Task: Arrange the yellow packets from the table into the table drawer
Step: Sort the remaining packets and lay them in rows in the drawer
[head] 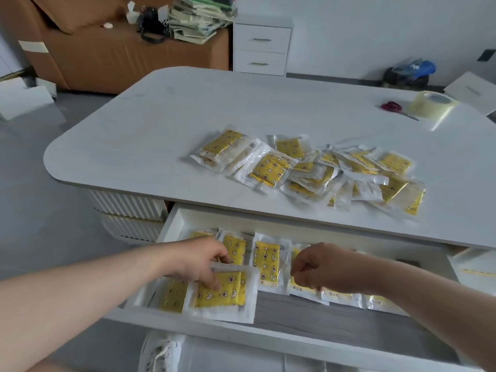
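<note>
A loose pile of several yellow packets (316, 167) in clear wrappers lies on the white table (150, 135). Below the table's near edge the drawer (174, 221) stands pulled out, with several packets lying side by side inside. My left hand (198, 260) grips the top edge of a yellow packet (228, 291) at the drawer's front left, fingers lying over it. My right hand (319, 267) hovers over the row of packets (267, 259) in the drawer's middle, fingers curled as if pinching a packet (303, 289) beneath; the grip itself is hidden.
Red-handled scissors (394, 107) and a roll of clear tape (432, 104) sit at the table's far right. A white drawer cabinet (261, 47) and a brown sofa (107, 57) with stacked papers stand behind. A white shoe (161, 350) shows under the drawer.
</note>
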A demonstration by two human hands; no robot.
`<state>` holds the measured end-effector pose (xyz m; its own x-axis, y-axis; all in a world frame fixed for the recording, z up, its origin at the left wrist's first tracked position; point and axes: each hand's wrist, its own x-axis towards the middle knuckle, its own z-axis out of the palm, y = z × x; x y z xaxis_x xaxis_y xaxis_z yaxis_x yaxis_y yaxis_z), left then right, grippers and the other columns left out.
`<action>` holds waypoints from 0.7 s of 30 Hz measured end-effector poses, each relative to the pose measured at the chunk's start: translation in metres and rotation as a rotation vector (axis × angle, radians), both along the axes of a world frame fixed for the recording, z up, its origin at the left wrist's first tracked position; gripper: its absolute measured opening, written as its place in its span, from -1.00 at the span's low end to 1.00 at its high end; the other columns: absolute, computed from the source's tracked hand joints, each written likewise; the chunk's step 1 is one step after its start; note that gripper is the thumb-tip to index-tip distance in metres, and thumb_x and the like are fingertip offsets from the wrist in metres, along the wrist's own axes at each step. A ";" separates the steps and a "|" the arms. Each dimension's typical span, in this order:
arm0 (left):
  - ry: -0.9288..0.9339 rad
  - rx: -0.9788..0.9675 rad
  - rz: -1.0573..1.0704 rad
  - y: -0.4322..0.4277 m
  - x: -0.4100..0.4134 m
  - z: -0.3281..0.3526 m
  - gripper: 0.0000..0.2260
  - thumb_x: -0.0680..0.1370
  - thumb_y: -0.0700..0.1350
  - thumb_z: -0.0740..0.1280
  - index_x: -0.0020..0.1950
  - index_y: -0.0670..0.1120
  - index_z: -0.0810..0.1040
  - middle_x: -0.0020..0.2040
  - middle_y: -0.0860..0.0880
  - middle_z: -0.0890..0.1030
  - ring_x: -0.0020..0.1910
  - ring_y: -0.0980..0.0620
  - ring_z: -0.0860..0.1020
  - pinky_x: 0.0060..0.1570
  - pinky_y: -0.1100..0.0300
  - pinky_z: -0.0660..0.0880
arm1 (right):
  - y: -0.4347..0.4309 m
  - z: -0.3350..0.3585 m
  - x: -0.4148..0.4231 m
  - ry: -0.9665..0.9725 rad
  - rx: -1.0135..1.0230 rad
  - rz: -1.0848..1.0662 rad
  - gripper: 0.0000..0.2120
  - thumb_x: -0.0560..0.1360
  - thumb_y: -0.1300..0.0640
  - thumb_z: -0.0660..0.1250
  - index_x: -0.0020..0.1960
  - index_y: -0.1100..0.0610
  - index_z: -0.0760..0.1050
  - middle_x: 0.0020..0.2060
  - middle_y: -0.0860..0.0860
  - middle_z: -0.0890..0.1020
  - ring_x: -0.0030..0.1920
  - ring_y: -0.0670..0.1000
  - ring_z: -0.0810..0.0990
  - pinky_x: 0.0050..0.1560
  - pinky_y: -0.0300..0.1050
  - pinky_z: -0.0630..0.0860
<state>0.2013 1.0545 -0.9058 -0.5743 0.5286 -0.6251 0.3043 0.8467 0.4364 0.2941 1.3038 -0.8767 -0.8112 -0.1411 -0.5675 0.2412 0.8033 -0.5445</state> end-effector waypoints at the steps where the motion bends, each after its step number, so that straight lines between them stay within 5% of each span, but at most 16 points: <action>1: -0.001 -0.003 -0.016 0.008 0.000 -0.006 -0.48 0.41 -0.08 0.52 0.34 0.01 0.47 0.20 0.08 0.50 0.11 0.09 0.49 0.05 0.28 0.41 | 0.002 0.000 -0.001 0.019 0.025 0.015 -0.89 0.49 0.03 0.34 -0.04 -0.02 0.63 -0.25 -0.18 0.62 -0.26 -0.20 0.56 -0.13 -0.27 0.55; 5: -0.038 0.000 -0.049 0.025 -0.001 -0.025 -0.50 0.39 -0.07 0.53 0.30 0.05 0.51 0.21 0.11 0.49 0.12 0.11 0.45 0.09 0.25 0.40 | 0.008 -0.004 -0.004 0.090 0.092 0.079 -0.90 0.47 -0.04 0.34 -0.04 -0.16 0.60 -0.18 -0.30 0.58 -0.13 -0.31 0.54 -0.21 -0.47 0.34; 10: -0.085 -0.024 -0.097 0.033 -0.002 -0.044 -0.49 0.39 -0.05 0.53 0.32 0.04 0.51 0.28 0.10 0.51 0.25 0.08 0.47 0.21 0.20 0.42 | 0.015 -0.010 -0.004 0.107 0.084 0.133 -0.83 0.47 -0.05 0.34 0.04 -0.13 0.60 -0.14 -0.28 0.60 -0.09 -0.30 0.56 -0.14 -0.48 0.37; 21: -0.018 0.003 -0.167 0.042 0.007 -0.057 -0.57 0.44 -0.04 0.49 0.28 0.01 0.50 0.17 0.08 0.53 -0.06 0.20 0.44 -0.13 0.35 0.34 | 0.021 -0.011 -0.002 0.126 -0.029 0.142 -0.85 0.46 0.05 0.39 0.01 -0.14 0.62 -0.17 -0.26 0.62 -0.12 -0.37 0.55 -0.17 -0.50 0.45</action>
<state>0.2085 1.0960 -0.9631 -0.4667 0.6180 -0.6327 0.4331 0.7834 0.4457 0.2925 1.3251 -0.8876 -0.8463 -0.2740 -0.4569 0.0549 0.8082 -0.5863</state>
